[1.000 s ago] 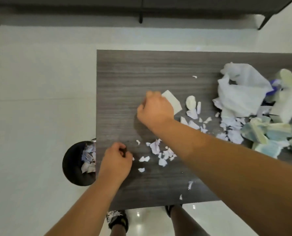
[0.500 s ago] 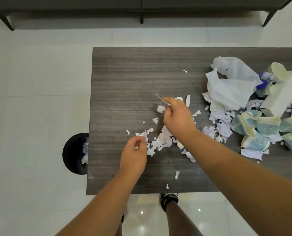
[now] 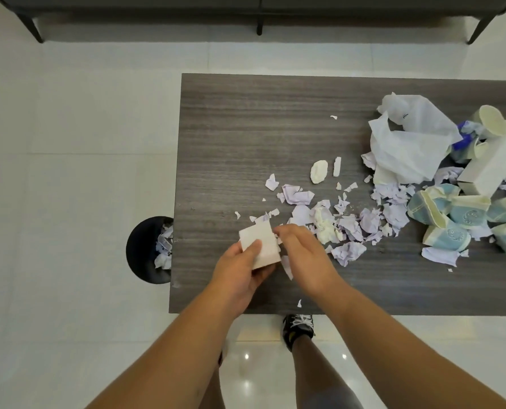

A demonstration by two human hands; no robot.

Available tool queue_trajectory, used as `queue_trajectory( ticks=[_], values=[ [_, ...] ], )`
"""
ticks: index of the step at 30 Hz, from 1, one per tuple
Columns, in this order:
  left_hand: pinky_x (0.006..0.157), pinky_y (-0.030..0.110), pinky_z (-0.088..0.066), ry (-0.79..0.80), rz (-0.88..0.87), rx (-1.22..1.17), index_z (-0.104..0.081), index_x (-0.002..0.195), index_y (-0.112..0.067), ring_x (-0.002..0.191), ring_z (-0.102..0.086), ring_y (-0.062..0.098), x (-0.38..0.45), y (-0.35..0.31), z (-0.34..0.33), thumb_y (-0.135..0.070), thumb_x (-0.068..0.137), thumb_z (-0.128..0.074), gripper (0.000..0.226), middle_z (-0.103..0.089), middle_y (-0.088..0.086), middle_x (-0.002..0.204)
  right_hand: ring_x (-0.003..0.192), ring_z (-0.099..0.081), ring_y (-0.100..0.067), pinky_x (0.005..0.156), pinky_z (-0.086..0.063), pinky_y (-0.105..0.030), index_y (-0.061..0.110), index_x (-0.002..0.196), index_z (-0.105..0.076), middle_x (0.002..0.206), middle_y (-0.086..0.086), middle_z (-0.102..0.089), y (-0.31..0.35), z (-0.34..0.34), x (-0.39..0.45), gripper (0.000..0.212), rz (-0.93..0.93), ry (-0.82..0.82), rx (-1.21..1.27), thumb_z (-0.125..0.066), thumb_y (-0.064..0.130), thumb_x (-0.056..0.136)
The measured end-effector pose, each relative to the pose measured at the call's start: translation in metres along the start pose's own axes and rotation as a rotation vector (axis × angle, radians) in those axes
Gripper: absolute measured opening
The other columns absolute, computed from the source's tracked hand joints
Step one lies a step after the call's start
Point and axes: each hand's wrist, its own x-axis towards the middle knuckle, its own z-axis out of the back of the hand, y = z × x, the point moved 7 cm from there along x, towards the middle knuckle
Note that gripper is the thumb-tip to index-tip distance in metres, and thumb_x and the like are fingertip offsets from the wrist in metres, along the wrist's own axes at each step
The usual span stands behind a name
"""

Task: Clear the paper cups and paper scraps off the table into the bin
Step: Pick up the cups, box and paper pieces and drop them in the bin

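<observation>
The left hand (image 3: 240, 270) is holding a white card (image 3: 260, 245) over the table's (image 3: 246, 137) near edge, thumb pressing on top, fingers curling underneath. The right hand (image 3: 305, 258) is resting beside it, fingers curling at the card's edge among scraps (image 3: 346, 222). Cups (image 3: 458, 219) are lying at the right. The bin (image 3: 145, 249) is standing on the floor, left of the table.

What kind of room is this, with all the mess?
Probably a living room or lounge at home, though that's a guess. A dark wood-grain table stands on shiny white floor tiles, and a grey sofa-like seat on thin legs sits behind.
</observation>
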Motion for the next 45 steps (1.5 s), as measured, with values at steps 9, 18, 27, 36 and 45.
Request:
queue_trajectory(
  ticks=[9, 18, 27, 36, 45],
  values=[
    [0.066, 0.035, -0.061, -0.494, -0.181, 0.392, -0.065, 0.124, -0.026, 0.106, -0.070, 0.026, 0.013, -0.048, 0.129, -0.027, 0.110, -0.055, 0.017, -0.069, 0.004, 0.118, 0.162, -0.005, -0.044, 0.119, -0.022, -0.077, 0.048, 0.162, -0.017, 0.178, -0.005, -0.003, -0.054, 0.115, 0.035, 0.113, -0.352, -0.491, -0.528, -0.065, 0.090, 0.069],
    [0.081, 0.041, -0.057, -0.714, -0.144, 0.393, -0.062, 0.124, -0.019, 0.102, -0.067, 0.032, 0.031, -0.098, 0.244, -0.018, 0.106, -0.049, 0.023, -0.066, 0.013, 0.122, 0.153, -0.024, -0.042, 0.110, -0.039, -0.068, 0.038, 0.149, -0.046, 0.171, -0.004, -0.022, -0.062, 0.063, 0.064, 0.066, -0.196, -0.486, -0.728, -0.064, 0.064, 0.092],
    [0.086, 0.048, -0.060, -0.677, -0.141, 0.635, -0.067, 0.128, -0.004, 0.092, -0.070, 0.035, 0.048, -0.111, 0.220, -0.016, 0.102, -0.052, 0.033, -0.073, 0.025, 0.117, 0.123, -0.053, -0.039, 0.103, -0.048, -0.049, 0.016, 0.126, -0.063, 0.136, -0.012, -0.047, -0.064, 0.075, 0.077, 0.029, -0.059, -0.527, -0.701, -0.057, 0.022, 0.099],
    [0.075, 0.018, -0.045, -0.479, -0.490, 0.836, -0.064, 0.114, -0.037, 0.090, -0.064, 0.005, 0.014, -0.074, 0.121, -0.028, 0.098, -0.053, 0.022, -0.057, -0.012, 0.117, 0.095, -0.066, -0.038, 0.085, -0.060, -0.049, 0.028, 0.101, -0.060, 0.114, -0.007, -0.064, -0.017, 0.077, 0.077, 0.014, -0.099, -0.551, -0.494, -0.049, 0.028, 0.091],
    [0.062, 0.021, -0.049, -0.167, -0.178, 0.879, -0.074, 0.109, -0.033, 0.082, -0.069, 0.004, 0.046, -0.056, 0.141, -0.030, 0.105, -0.056, 0.019, -0.073, -0.014, 0.095, 0.068, -0.064, -0.012, 0.052, -0.049, -0.019, 0.030, 0.094, -0.060, 0.090, -0.001, -0.067, 0.046, -0.069, 0.056, 0.009, 0.074, -0.299, -0.339, -0.053, 0.029, 0.089]
  ],
)
